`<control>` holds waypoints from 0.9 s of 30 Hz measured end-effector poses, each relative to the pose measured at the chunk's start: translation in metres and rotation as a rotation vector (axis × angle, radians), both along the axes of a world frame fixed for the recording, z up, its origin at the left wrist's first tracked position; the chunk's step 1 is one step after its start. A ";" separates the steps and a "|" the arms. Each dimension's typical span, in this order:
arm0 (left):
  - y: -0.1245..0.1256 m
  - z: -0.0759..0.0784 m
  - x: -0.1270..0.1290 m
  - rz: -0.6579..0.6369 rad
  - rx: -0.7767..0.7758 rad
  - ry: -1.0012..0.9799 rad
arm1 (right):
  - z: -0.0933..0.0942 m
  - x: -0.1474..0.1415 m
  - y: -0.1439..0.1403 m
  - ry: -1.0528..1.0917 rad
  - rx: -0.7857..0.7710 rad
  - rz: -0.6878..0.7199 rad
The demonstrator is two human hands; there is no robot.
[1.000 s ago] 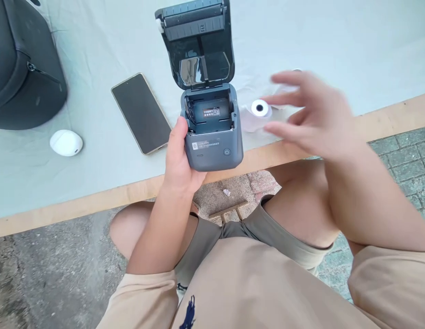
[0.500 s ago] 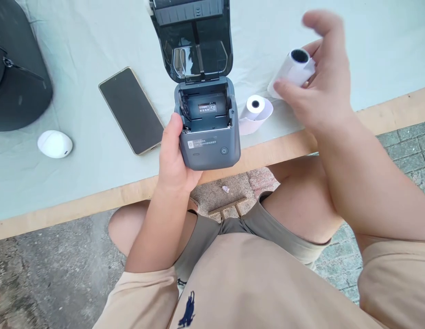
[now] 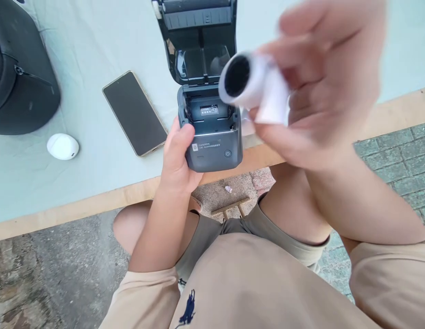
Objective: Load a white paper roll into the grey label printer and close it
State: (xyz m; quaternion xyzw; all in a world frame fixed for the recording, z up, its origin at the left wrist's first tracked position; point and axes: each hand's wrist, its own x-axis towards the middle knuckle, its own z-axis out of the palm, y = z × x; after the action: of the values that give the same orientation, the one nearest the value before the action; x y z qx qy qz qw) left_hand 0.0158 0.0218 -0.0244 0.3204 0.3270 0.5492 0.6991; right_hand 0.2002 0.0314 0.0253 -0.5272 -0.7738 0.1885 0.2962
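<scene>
My left hand (image 3: 180,157) grips a dark grey label printer (image 3: 212,151) by its left side and underside, near the table's front edge. The printer's lid (image 3: 200,50) is swung up, so the bare paper bay shows inside. In my right hand (image 3: 329,87), blurred by motion, is a white paper roll (image 3: 248,82) with a wide black core and a loose end of paper. This roll is raised beside the printer and covers part of its right rim. Behind my right hand, the second paper roll is almost wholly hidden.
A smartphone (image 3: 135,114) lies face up left of the printer. Farther left are a white rounded case (image 3: 63,146) and a black zippered bag (image 3: 23,73). The table's pale wooden edge (image 3: 105,198) runs in front of my knees, under a light green cloth (image 3: 85,45).
My right hand has carried the paper roll leftward and up toward my view, close to the printer. The printer stays in my left hand, its lid still raised.
</scene>
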 end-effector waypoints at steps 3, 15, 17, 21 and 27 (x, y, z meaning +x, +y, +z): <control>-0.001 -0.002 -0.002 0.034 -0.007 0.018 | 0.003 -0.016 0.004 -0.039 0.118 0.053; -0.007 -0.002 -0.004 0.010 -0.043 0.063 | -0.004 -0.027 0.015 -0.100 0.261 0.121; -0.007 -0.003 -0.005 -0.016 -0.030 0.069 | -0.006 -0.024 0.016 -0.061 0.311 0.166; -0.005 -0.004 -0.006 -0.036 -0.035 0.002 | -0.007 -0.022 0.011 -0.032 0.475 0.126; -0.003 -0.005 -0.008 -0.016 -0.039 -0.061 | -0.015 -0.031 -0.005 -0.050 0.537 0.238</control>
State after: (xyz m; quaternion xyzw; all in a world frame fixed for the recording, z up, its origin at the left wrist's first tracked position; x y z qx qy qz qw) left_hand 0.0082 0.0190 -0.0294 0.2926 0.3137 0.5467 0.7191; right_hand 0.1691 0.0263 0.0099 -0.3401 -0.8594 -0.0027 0.3817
